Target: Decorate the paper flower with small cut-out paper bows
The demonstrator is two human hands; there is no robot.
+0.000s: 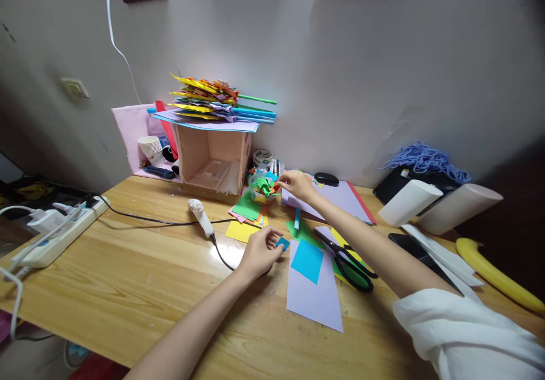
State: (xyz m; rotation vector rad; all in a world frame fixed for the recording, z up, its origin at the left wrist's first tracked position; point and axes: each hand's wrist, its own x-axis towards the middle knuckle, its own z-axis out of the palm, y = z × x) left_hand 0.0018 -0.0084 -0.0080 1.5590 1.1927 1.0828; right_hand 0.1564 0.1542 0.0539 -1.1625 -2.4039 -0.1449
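Note:
My left hand (260, 250) rests on the wooden table (128, 266), fingers curled around a small folded blue paper piece (283, 243). My right hand (297, 184) reaches forward to a small bowl (263, 189) full of folded coloured paper bits and pinches an orange piece (277, 187) at its rim. A blue paper square (307, 260) lies on a lilac sheet (314, 292) just right of my left hand. Black-handled scissors (347, 258) lie under my right forearm, next to a blue marker (297, 219).
A small wooden box (212, 155) at the wall carries a stack of coloured folded papers and straws (213, 103). A white glue gun (201, 216) with its cable lies left of centre, and a power strip (59, 226) is at the far left. Paper rolls (438, 203) and a yellow banana-shaped object (496, 275) are at right.

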